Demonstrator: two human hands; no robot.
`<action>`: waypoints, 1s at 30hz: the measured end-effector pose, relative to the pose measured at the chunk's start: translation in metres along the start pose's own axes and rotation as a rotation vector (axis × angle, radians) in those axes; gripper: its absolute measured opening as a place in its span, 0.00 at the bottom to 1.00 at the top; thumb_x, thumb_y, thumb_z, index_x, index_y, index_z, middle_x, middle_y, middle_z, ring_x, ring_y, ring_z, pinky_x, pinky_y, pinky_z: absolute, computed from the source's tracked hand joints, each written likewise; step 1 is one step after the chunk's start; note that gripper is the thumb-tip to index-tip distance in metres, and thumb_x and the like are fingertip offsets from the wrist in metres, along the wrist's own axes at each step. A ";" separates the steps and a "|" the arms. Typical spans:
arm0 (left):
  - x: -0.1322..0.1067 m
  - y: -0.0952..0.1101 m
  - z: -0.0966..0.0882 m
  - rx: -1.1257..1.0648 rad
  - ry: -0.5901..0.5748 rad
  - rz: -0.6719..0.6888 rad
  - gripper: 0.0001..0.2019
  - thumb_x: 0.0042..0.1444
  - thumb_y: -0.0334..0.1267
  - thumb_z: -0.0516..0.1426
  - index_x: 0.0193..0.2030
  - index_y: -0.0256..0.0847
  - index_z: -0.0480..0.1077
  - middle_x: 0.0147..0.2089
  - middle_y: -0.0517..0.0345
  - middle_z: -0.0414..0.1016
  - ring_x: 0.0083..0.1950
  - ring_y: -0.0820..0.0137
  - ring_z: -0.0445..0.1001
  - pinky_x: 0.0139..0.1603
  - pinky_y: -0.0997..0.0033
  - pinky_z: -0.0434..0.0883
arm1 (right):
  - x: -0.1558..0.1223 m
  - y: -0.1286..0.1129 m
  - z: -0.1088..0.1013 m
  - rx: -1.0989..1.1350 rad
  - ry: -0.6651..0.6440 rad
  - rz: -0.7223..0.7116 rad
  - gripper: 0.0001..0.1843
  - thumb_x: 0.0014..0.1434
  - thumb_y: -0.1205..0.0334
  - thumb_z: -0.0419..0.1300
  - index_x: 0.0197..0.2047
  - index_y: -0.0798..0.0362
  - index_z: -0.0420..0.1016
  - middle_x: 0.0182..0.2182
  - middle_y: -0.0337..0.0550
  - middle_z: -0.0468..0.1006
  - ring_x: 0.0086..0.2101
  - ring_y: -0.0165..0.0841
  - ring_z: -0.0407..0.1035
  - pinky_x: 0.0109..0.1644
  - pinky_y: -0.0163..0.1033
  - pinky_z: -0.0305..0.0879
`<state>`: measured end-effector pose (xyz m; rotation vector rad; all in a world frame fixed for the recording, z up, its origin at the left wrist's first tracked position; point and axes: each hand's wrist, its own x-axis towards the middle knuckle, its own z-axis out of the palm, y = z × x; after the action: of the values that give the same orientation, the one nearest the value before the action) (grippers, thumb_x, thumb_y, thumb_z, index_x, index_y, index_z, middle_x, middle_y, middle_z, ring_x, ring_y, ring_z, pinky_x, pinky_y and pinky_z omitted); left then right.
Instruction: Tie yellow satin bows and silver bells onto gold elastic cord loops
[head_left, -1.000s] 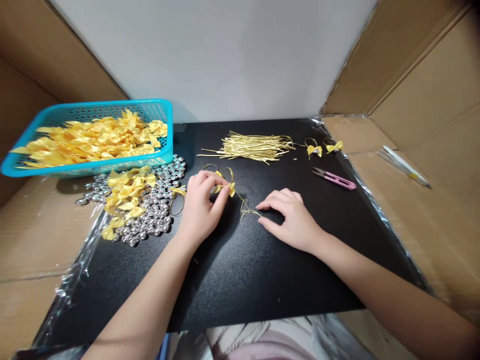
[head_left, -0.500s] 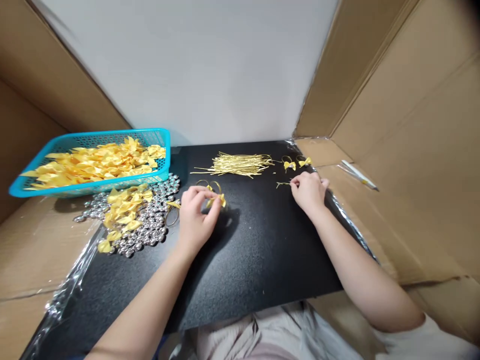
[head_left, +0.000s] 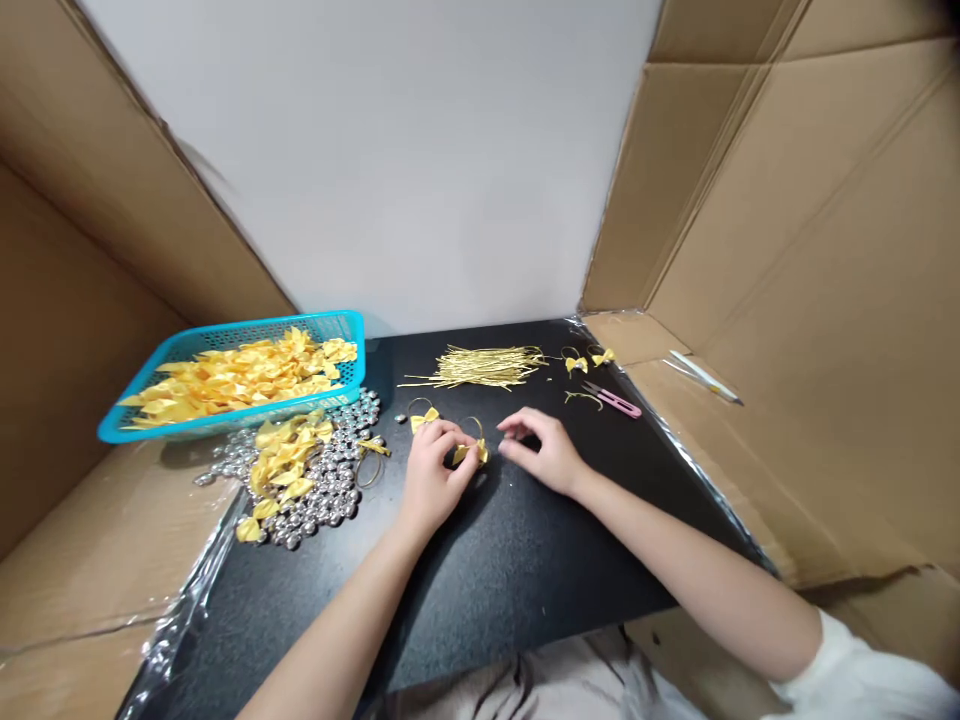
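My left hand [head_left: 433, 472] pinches a small yellow ribbon bow with a gold wire loop [head_left: 471, 448] just above the black mat [head_left: 525, 560]. Close on the bow's right is my right hand [head_left: 541, 450], fingers curled loosely toward it and nothing visible in them. Another yellow bow with a loop [head_left: 423, 416] lies on the mat just behind my left hand. A bundle of gold wire strips [head_left: 484, 366] lies at the back of the mat.
A teal basket [head_left: 225, 425] full of yellow ribbon pieces stands at the left, with a heap of silver bells [head_left: 330, 495] and loose bows [head_left: 285, 460] in front of it. Pink snips [head_left: 616, 401] and two finished bows [head_left: 589, 360] lie at the back right. Cardboard walls enclose both sides.
My right hand went out to the back right of the mat, left a gold wire scrap by the snips, and came back beside the bow. The camera has tilted upward.
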<state>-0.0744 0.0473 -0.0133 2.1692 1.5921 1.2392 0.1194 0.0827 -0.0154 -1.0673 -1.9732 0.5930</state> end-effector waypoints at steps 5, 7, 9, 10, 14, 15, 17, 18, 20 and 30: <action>-0.005 0.008 -0.001 -0.077 -0.039 -0.008 0.07 0.58 0.37 0.59 0.30 0.42 0.75 0.34 0.56 0.75 0.39 0.65 0.72 0.43 0.62 0.70 | -0.012 -0.020 0.016 0.287 -0.046 0.054 0.07 0.55 0.60 0.66 0.35 0.54 0.76 0.31 0.43 0.79 0.33 0.32 0.72 0.40 0.39 0.69; -0.006 0.010 -0.002 -0.103 -0.063 -0.012 0.07 0.57 0.39 0.60 0.30 0.43 0.76 0.33 0.57 0.75 0.39 0.65 0.72 0.43 0.62 0.69 | -0.012 -0.017 0.013 0.337 -0.051 0.105 0.07 0.59 0.60 0.62 0.33 0.55 0.77 0.31 0.44 0.81 0.33 0.33 0.73 0.42 0.40 0.69; -0.006 0.012 -0.003 -0.149 -0.077 -0.026 0.07 0.58 0.39 0.60 0.30 0.43 0.76 0.33 0.56 0.76 0.39 0.65 0.72 0.43 0.62 0.69 | -0.011 -0.012 0.011 0.373 -0.080 0.149 0.08 0.60 0.60 0.61 0.33 0.55 0.78 0.30 0.44 0.81 0.32 0.32 0.74 0.41 0.39 0.70; -0.006 0.012 -0.004 -0.183 -0.088 -0.040 0.07 0.58 0.39 0.60 0.30 0.43 0.76 0.33 0.56 0.76 0.39 0.65 0.72 0.43 0.62 0.68 | -0.011 -0.010 0.010 0.392 -0.096 0.171 0.09 0.60 0.59 0.61 0.33 0.55 0.78 0.30 0.43 0.81 0.32 0.32 0.74 0.40 0.39 0.70; -0.007 0.015 -0.003 -0.363 -0.169 -0.130 0.10 0.61 0.40 0.57 0.30 0.42 0.75 0.32 0.55 0.77 0.37 0.66 0.73 0.42 0.64 0.69 | -0.012 -0.005 0.012 0.448 -0.148 0.235 0.10 0.60 0.58 0.60 0.33 0.55 0.76 0.28 0.41 0.80 0.30 0.31 0.73 0.37 0.37 0.70; -0.007 0.015 -0.003 -0.402 -0.188 -0.163 0.11 0.62 0.40 0.57 0.29 0.42 0.75 0.32 0.55 0.78 0.36 0.66 0.74 0.42 0.65 0.69 | -0.012 -0.005 0.011 0.452 -0.158 0.247 0.09 0.60 0.58 0.60 0.32 0.55 0.76 0.28 0.41 0.79 0.30 0.31 0.73 0.37 0.37 0.70; -0.008 0.017 -0.001 -0.466 -0.217 -0.245 0.13 0.62 0.42 0.56 0.29 0.41 0.74 0.31 0.56 0.77 0.34 0.67 0.73 0.39 0.67 0.68 | -0.013 -0.006 0.008 0.433 -0.167 0.260 0.09 0.60 0.59 0.60 0.32 0.54 0.75 0.27 0.40 0.77 0.30 0.31 0.72 0.37 0.37 0.69; -0.009 0.018 -0.001 -0.495 -0.232 -0.291 0.13 0.62 0.43 0.56 0.29 0.41 0.74 0.30 0.56 0.76 0.33 0.68 0.72 0.37 0.68 0.67 | -0.014 -0.007 0.005 0.409 -0.155 0.254 0.08 0.60 0.60 0.60 0.32 0.54 0.74 0.27 0.40 0.77 0.30 0.31 0.71 0.38 0.37 0.69; -0.011 0.018 0.000 -0.542 -0.258 -0.379 0.14 0.62 0.46 0.56 0.29 0.41 0.73 0.28 0.57 0.75 0.30 0.69 0.71 0.34 0.69 0.67 | -0.015 -0.010 0.000 0.323 -0.073 0.202 0.05 0.60 0.63 0.59 0.33 0.53 0.74 0.29 0.40 0.77 0.32 0.32 0.70 0.39 0.39 0.68; -0.014 0.024 -0.001 -0.585 -0.327 -0.410 0.12 0.63 0.43 0.55 0.32 0.39 0.71 0.29 0.59 0.74 0.30 0.72 0.70 0.34 0.73 0.66 | -0.018 -0.021 -0.003 0.159 -0.111 -0.044 0.04 0.56 0.70 0.63 0.35 0.52 0.76 0.35 0.43 0.80 0.39 0.36 0.71 0.45 0.44 0.66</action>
<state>-0.0594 0.0250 -0.0059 1.4963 1.2485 0.9940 0.1177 0.0559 -0.0068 -0.9085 -2.0023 0.7858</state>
